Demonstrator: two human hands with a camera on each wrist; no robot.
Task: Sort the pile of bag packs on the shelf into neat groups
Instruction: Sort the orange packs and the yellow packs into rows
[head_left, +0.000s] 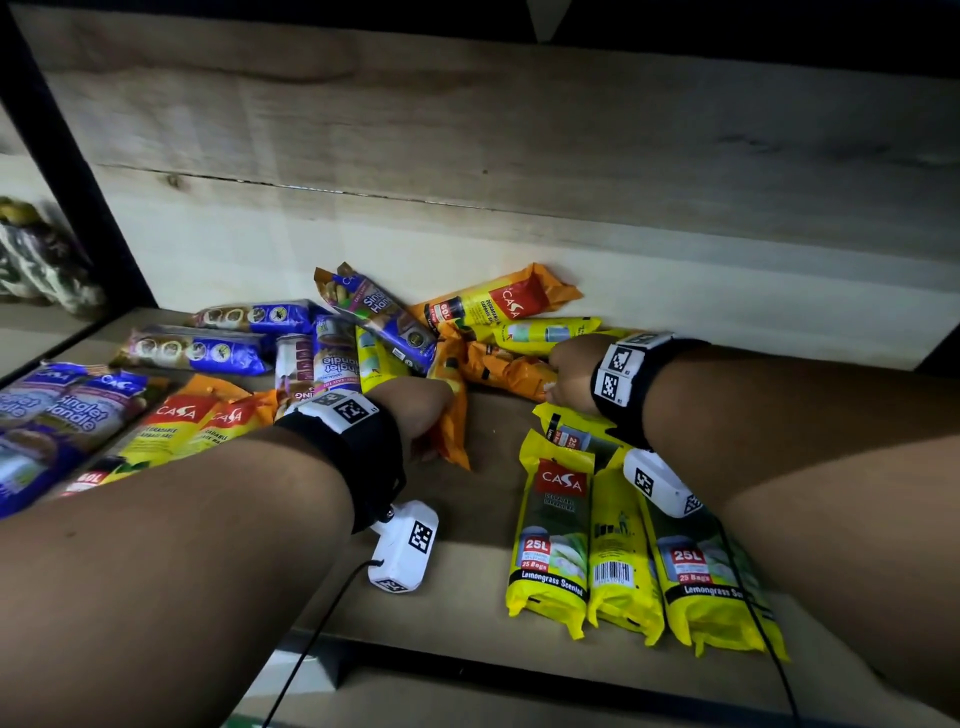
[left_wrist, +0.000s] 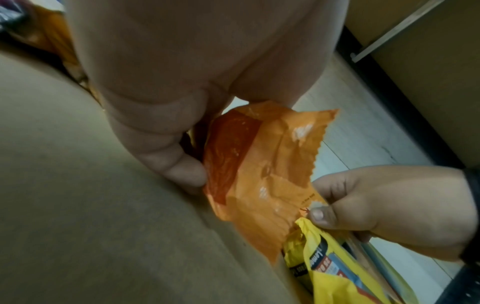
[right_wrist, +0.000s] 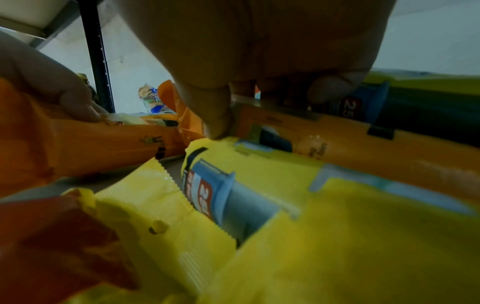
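A loose pile of bag packs lies mid-shelf against the back panel: orange, yellow and blue-purple ones crossing each other. My left hand grips one orange pack by its lower part; in the left wrist view my fingers curl round its crinkled end. My right hand holds a second orange pack, thumb in front and fingers behind, just above a yellow 25L pack. Both orange packs still touch the pile.
Three yellow 25L packs lie side by side front right. Orange-yellow 60L packs and blue-purple Singlet Handle packs lie in rows at left, two blue packs behind them. Bare shelf board shows between. A black post bounds the left.
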